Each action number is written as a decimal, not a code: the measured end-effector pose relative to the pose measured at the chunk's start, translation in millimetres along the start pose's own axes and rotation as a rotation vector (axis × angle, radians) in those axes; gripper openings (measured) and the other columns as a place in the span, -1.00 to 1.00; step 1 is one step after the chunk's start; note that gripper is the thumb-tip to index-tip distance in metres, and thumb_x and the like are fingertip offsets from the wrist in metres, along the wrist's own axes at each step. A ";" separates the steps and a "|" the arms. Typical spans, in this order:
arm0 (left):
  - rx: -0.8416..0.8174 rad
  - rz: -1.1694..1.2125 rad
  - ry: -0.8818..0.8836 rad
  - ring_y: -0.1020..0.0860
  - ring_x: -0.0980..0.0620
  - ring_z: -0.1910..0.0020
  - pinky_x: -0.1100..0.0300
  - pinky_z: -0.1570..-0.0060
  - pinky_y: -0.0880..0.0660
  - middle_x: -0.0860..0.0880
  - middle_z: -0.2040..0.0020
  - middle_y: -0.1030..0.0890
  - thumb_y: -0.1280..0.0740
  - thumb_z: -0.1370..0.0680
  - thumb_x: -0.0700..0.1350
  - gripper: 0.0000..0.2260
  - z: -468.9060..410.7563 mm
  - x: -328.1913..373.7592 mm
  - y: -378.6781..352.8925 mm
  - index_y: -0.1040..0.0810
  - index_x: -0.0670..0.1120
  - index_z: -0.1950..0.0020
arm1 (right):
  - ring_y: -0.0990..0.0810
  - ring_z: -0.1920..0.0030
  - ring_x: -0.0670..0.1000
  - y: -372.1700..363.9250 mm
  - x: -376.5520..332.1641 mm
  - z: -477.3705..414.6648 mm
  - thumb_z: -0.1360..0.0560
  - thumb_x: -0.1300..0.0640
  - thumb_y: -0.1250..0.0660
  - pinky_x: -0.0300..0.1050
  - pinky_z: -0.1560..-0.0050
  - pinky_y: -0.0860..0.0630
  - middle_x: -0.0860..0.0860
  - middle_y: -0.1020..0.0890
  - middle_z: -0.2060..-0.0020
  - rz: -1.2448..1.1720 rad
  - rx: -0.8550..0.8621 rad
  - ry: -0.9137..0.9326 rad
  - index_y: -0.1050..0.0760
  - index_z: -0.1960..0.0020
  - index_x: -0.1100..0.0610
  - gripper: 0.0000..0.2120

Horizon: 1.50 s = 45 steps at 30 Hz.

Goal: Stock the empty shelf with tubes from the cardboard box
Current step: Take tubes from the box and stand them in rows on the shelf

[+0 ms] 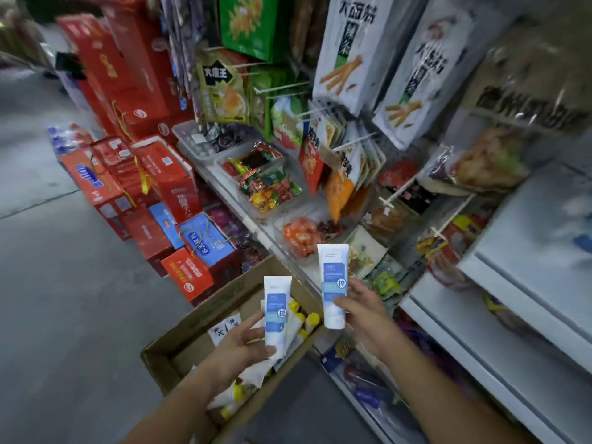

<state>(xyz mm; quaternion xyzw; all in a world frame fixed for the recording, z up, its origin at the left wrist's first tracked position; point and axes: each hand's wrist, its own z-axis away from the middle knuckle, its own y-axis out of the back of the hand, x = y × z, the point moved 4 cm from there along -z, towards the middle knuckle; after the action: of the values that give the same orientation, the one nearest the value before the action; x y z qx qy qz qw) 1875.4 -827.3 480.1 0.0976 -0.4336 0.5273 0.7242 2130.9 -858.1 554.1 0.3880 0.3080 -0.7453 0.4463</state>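
Observation:
My left hand [246,342] holds a white tube with a blue label [276,310] upright above the open cardboard box [179,328]. A second, matching white and blue tube [333,285] stands upright in my right hand [362,310], just right of the box and in front of the snack shelf. Inside the box lie several more tubes with yellow caps [302,318]. White shelves [525,270] run along the right side; their surfaces look bare and blurred.
Red and blue gift cartons [160,187] are stacked on the grey floor to the left of the box. Snack trays [269,187] and hanging snack bags [349,49] fill the rack straight ahead. Packets sit on the low shelf [368,389] beside the box.

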 end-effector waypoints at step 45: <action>-0.539 -0.295 -0.619 -0.63 -0.15 -0.05 -0.08 0.07 -0.50 -0.15 -0.21 -0.64 -0.60 -0.22 -0.23 -0.19 157.6 130.8 -463.5 -0.44 0.21 -0.39 | -0.67 -0.02 0.04 334.5 -158.0 369.4 -0.50 0.40 -0.36 -0.13 0.06 -0.62 0.00 -0.63 -0.07 0.096 0.423 0.651 -0.54 -0.14 -0.04 -0.62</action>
<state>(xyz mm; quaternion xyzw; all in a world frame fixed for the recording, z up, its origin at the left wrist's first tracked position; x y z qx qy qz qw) 2194.8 -1029.7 817.4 0.1193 -0.7338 0.2321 0.6273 2368.8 -1226.0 839.3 0.7015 0.2545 -0.6085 0.2698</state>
